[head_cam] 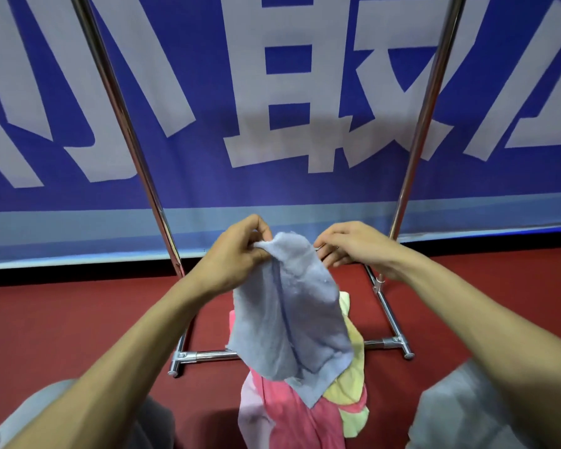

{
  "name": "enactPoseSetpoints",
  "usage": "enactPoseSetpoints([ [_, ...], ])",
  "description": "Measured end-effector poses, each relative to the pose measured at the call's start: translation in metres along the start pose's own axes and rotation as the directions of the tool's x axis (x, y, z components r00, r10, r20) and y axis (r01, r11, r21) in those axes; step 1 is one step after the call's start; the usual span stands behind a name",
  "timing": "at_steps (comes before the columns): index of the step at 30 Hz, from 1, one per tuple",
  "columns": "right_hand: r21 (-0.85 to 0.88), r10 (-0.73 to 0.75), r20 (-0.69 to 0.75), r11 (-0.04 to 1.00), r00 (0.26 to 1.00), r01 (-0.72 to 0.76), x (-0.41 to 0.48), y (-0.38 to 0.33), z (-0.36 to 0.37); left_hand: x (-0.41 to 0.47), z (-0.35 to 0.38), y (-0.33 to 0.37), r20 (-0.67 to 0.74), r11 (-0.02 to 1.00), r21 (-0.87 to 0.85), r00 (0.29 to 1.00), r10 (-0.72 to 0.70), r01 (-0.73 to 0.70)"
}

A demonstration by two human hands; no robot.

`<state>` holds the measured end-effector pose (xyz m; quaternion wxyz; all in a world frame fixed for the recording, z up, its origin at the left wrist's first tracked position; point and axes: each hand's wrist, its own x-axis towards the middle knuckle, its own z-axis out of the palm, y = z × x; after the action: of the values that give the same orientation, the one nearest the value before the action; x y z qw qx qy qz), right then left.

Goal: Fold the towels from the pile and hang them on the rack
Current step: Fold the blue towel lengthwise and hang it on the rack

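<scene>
Both hands' grips, left hand [237, 254] and right hand [353, 247], pinch the blue towel [289, 319] hanging lengthwise downward.

We see open room between the two rack uprights [123, 124]; the towel pile [292, 413] blocks the floor [78, 319] below.

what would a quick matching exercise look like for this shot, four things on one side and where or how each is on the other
Things:
1. blue towel
2. pink towel
3. rack base bar
4. banner

Place or state:
a. lying on the red floor in the pile
b. upright behind the rack, blue with large white characters
c. held up by its top edge in the left hand, right hand at the other corner
d. shiny metal, resting on the floor

Pairs: 1-c, 2-a, 3-d, 4-b
</scene>
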<state>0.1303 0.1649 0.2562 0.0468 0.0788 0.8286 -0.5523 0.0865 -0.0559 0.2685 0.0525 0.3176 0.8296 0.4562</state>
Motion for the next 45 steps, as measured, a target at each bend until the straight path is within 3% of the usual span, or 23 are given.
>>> enactPoseSetpoints([
  [6,0.198,-0.051,0.111,0.98,0.993,0.028,-0.011,-0.003,0.027,0.002,0.0,0.003,0.023,0.994,0.012,0.994,0.109,-0.109],
  [12,0.404,-0.074,0.15,0.915,0.986,0.007,-0.01,-0.002,0.032,-0.002,0.0,-0.002,0.054,0.994,0.008,0.993,0.11,-0.11],
  [19,0.421,-0.084,-0.09,0.9,0.992,0.114,-0.01,-0.006,0.006,-0.002,0.002,-0.011,0.191,0.996,0.087,0.982,-0.015,-0.002],
  [28,0.539,-0.026,-0.274,0.823,0.961,0.176,-0.009,-0.007,0.0,-0.002,0.004,-0.005,0.189,0.995,-0.019,0.978,-0.09,0.095],
  [39,0.822,0.217,-0.432,0.493,0.875,0.284,0.0,-0.003,-0.026,0.002,0.001,-0.014,0.271,0.93,0.332,0.928,-0.256,0.16],
  [42,0.858,0.307,-0.441,0.419,0.843,0.297,0.001,-0.001,-0.028,0.003,0.002,-0.013,0.198,0.817,0.549,0.923,-0.328,0.173],
  [45,0.845,0.314,-0.447,0.457,0.838,0.279,-0.002,-0.001,-0.027,0.004,-0.001,-0.012,0.055,0.738,0.636,0.941,-0.335,0.226],
])
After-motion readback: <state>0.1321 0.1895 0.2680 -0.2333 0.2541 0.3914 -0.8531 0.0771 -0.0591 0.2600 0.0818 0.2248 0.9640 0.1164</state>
